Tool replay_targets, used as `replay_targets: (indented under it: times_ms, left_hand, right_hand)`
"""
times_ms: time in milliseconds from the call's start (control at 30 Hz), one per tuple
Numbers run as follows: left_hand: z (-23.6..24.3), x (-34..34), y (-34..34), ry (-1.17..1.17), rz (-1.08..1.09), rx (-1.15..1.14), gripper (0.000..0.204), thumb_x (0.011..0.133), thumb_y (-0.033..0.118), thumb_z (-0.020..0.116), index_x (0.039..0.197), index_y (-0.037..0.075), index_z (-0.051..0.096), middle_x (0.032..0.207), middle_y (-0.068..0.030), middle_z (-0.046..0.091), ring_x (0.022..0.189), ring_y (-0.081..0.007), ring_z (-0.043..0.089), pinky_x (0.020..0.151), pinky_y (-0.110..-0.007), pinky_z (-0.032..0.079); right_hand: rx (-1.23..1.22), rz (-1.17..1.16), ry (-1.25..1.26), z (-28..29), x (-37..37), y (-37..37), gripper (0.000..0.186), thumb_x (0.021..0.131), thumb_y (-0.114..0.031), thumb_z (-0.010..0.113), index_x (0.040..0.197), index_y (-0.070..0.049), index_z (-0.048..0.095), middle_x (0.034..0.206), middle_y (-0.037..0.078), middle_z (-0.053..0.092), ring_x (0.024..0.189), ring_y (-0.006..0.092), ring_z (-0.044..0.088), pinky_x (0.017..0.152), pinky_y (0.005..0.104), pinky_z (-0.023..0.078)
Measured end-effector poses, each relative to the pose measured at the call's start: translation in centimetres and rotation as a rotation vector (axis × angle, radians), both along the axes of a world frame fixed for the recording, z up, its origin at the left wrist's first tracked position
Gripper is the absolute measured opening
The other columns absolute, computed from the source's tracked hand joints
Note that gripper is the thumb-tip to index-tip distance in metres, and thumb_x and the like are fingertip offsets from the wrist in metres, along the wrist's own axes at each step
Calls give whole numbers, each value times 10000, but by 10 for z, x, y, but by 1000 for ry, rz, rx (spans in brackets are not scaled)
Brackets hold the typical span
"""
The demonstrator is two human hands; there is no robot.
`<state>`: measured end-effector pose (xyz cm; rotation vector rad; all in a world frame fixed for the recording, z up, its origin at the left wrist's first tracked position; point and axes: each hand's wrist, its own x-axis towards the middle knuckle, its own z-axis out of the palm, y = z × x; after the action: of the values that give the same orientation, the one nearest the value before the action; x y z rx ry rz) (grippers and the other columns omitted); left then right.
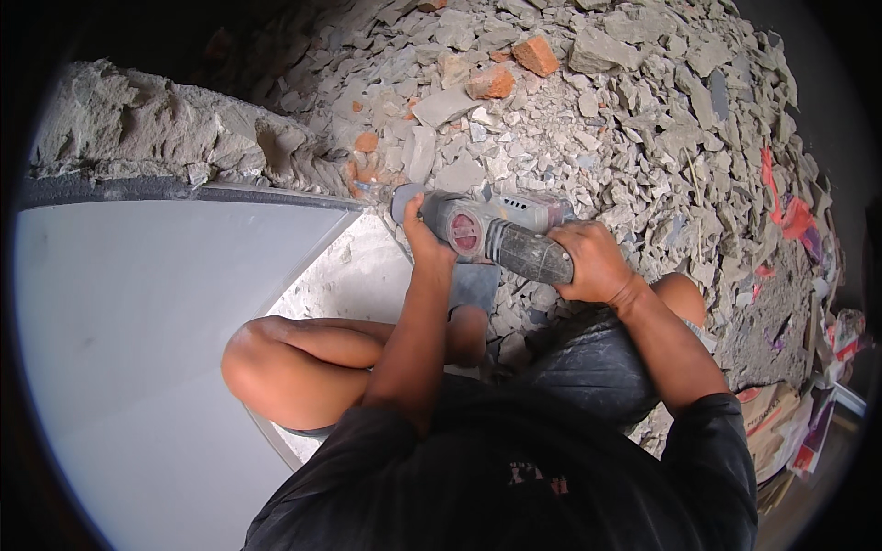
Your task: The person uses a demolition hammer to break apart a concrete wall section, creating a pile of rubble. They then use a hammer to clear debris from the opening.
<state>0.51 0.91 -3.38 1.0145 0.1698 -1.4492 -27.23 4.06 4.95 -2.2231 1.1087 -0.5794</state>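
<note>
Pale lettering is printed across the chest of the person's black shirt [514, 500], at the bottom of the frame, too folded for me to make out fully. More dark print shows on a brown paper sack [767, 413] lying at the lower right.

A grey-and-black power hammer [473, 230] is held just above the middle of the frame. The left hand [427, 241] has its fingers wrapped around the front of it, the thumb lying up by the dark collar. The right hand [593, 264] closes its fingers over the rear end of the ribbed black grip [533, 254]. Between the two hands sits the dusty body, with a round, dull red cap.

Jagged grey rubble [661, 184], flat chips and rough lumps, fills the upper right, with an orange brick chunk [536, 56] at top centre. A broken masonry edge [165, 129] runs across the upper left, above a smooth, pale panel [138, 321]. Crumpled red plastic [797, 223] lies at the right.
</note>
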Motion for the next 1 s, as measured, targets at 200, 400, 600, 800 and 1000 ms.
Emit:
replay_targets:
  times_ms: [200, 400, 600, 800, 1000]
  left_hand:
    - [-9, 27, -1, -50, -24, 36, 396, 881, 362, 636, 1071, 17, 679, 1059, -162, 712, 973, -353, 682, 931, -488, 551]
    - [-15, 74, -4, -110, -101, 82, 429, 836, 359, 681, 1106, 26, 664, 1048, -176, 712, 921, -366, 692, 893, -498, 572]
    - [-5, 26, 5, -53, -204, 44, 407, 831, 356, 686, 1081, 34, 672, 1031, -167, 715, 882, -358, 701, 847, -504, 590]
    - [22, -33, 17, -25, -301, 80, 376, 843, 346, 697, 1060, 40, 674, 1037, -155, 711, 931, -348, 687, 883, -513, 569]
    - [71, -52, 27, -113, -231, 3, 326, 851, 327, 691, 1016, 46, 688, 956, -130, 715, 877, -328, 689, 852, -487, 573]
  right_hand:
    - [-57, 3, 71, -1, 34, 14, 456, 626, -228, 811, 1021, -23, 708, 960, 171, 739, 902, 331, 727, 812, 429, 569]
    - [218, -50, 103, 32, 76, 33, 482, 667, -170, 793, 1102, 3, 678, 972, 209, 728, 924, 398, 706, 851, 469, 560]
    - [192, -127, 23, 25, 38, 67, 590, 679, -139, 812, 1210, 45, 632, 1052, 271, 704, 984, 434, 688, 907, 475, 550]
    - [249, -254, -50, 46, -21, 96, 534, 687, -85, 795, 1170, 86, 643, 1047, 300, 698, 997, 454, 683, 902, 440, 545]
    - [241, -182, -203, 46, -48, 113, 460, 659, -62, 775, 1078, 84, 652, 975, 281, 703, 943, 458, 686, 865, 430, 551]
